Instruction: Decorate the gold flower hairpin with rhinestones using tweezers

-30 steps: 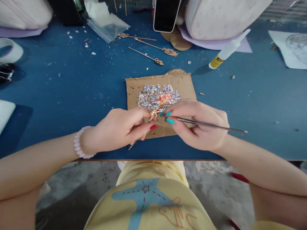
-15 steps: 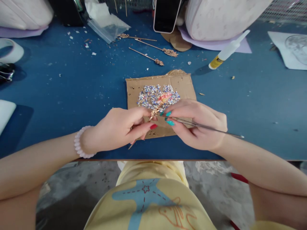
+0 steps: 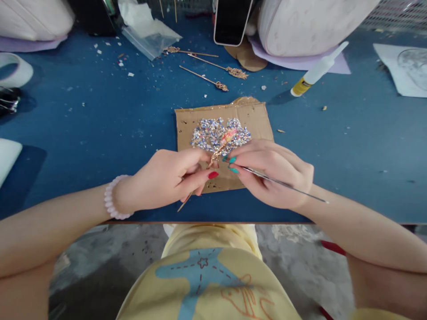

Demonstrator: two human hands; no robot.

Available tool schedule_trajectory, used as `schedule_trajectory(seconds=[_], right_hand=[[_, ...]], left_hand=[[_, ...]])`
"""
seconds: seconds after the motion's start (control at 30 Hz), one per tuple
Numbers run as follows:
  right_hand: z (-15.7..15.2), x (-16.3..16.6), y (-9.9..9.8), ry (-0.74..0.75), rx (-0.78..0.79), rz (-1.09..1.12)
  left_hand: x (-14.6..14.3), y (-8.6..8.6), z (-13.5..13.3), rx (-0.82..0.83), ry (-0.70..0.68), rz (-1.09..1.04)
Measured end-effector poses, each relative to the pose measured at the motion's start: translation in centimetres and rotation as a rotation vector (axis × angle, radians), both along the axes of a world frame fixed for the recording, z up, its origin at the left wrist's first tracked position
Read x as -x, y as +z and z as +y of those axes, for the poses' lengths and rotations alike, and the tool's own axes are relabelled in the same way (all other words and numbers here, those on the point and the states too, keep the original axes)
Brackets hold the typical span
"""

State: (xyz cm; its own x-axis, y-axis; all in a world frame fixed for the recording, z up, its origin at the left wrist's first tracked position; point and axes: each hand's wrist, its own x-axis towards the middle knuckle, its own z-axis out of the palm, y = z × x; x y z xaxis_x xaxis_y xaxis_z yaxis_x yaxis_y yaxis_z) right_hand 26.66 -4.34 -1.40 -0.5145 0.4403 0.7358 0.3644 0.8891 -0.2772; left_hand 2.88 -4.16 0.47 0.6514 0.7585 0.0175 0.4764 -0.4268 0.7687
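Note:
My left hand (image 3: 171, 178) is closed around the thin stem of a gold hairpin (image 3: 217, 153), whose ornate head carries a pink and orange piece. The stem's end pokes out below the fingers. My right hand (image 3: 271, 173) pinches a slim metal tool (image 3: 287, 184), maybe tweezers; its tip is hidden by the fingertips close beside the hairpin's head. Beneath both hands is a cardboard sheet (image 3: 258, 122) with a spread of small sparkly blue, white and silver rhinestones (image 3: 208, 133). The pink part of the hairpin is over these stones.
Several gold hairpins (image 3: 220, 85) lie behind the cardboard. A glue bottle (image 3: 302, 84) stands at right, near a phone (image 3: 232, 22). A clear plastic bag (image 3: 150, 42), a roll of tape (image 3: 15, 70) and a printed paper sheet (image 3: 403, 66) are around the blue table.
The metal tool's back end has swung down and inward as my right hand shifted slightly. The hairpin has turned a little in my left hand, its stem end dropping slightly.

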Motion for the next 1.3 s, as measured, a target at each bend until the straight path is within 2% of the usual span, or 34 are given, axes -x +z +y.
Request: schedule_trajectory(seconds=[0.17,0.57,0.7,0.87,1.07,1.3], right_hand=[[0.04,0.04,0.06,-0.003,-0.003,0.012],[-0.04,0.11,0.36,-0.011,0.108,0.057],[-0.07,0.18,0.26,-0.005,0.081,0.045],[0.11,0.10,0.04,0.008,-0.033,-0.012],[0.34,-0.07,0.15,0.004,-0.107,-0.071],[0.46,-0.60,0.47,0.008,-0.164,-0.155]], left_hand=[[0.01,-0.25,0.08,-0.009,-0.005,-0.048],[0.15,-0.29,-0.04,0.008,-0.002,-0.053],[0.15,-0.36,-0.02,0.017,-0.029,-0.041],[0.08,-0.23,-0.06,0.028,-0.020,-0.057],[-0.05,-0.06,-0.12,0.156,-0.002,-0.101],[-0.29,0.20,-0.14,0.403,0.028,-0.187]])
